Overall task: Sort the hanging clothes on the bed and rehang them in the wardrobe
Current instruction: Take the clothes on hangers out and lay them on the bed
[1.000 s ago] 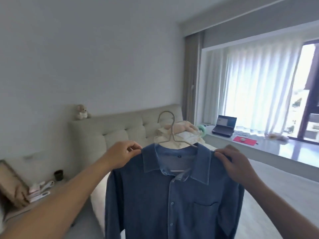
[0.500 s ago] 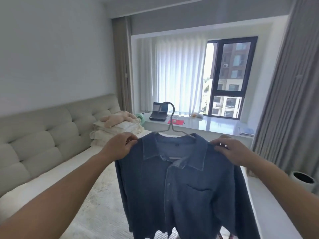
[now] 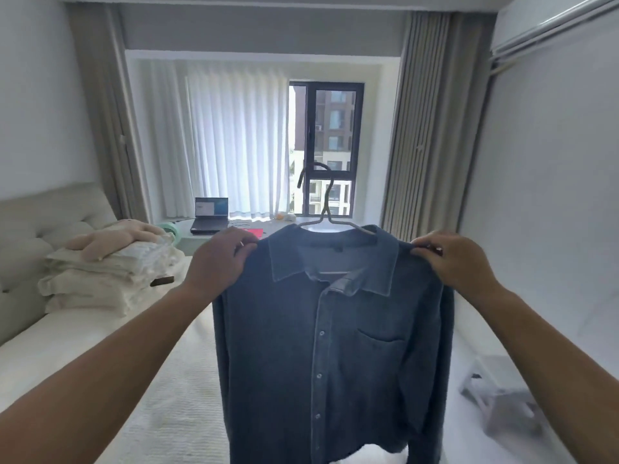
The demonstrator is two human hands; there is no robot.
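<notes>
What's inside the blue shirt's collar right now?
A hanger: its hook and neck rise above the collar, and a bar shows in the open neckline of the blue shirt. Its shoulder ends are covered by fabric where the left hand and right hand grip.

Bedroom, daylit from the far end. Dark-framed window (image 3: 326, 149) showing apartment blocks outside; sheer white pleated curtain (image 3: 221, 139) drawn across its left part; heavy beige drapes (image 3: 432, 122) at both sides. Pale white walls (image 3: 33, 95). Long white window-ledge tabletop (image 3: 271, 226) carrying an open black laptop (image 3: 210, 216). Beige tufted upholstered headboard (image 3: 40, 222) at left. White wall-mounted air conditioner (image 3: 542, 21) at upper right.
</notes>
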